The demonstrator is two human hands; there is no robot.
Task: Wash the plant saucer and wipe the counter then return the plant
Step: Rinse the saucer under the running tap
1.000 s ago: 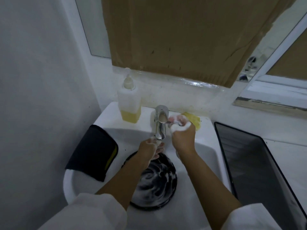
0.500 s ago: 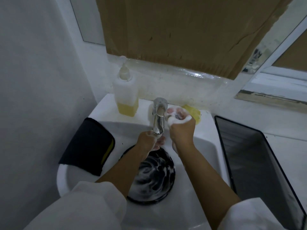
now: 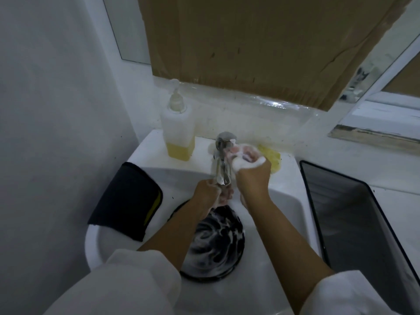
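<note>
The black plant saucer (image 3: 218, 244) lies in the white sink basin (image 3: 284, 214), streaked with white soap foam. My left hand (image 3: 210, 193) is just under the tap's spout (image 3: 222, 176), above the saucer's far rim, with its fingers loosely curled and holding nothing. My right hand (image 3: 251, 173) reaches up beside the tap; its foamy fingers curl against the right side of the tap handle (image 3: 225, 138). No water stream is plainly visible. The plant is not in view.
A soap dispenser (image 3: 178, 135) with yellow liquid stands on the back rim at the left. A yellow sponge (image 3: 273, 159) lies behind my right hand. A dark cloth (image 3: 127, 201) hangs over the sink's left rim. A dark tray (image 3: 361, 226) sits on the counter at the right.
Both hands stay at the tap, nearly unmoved. The view has drifted slightly, so the sink sits a little lower and to the left.
</note>
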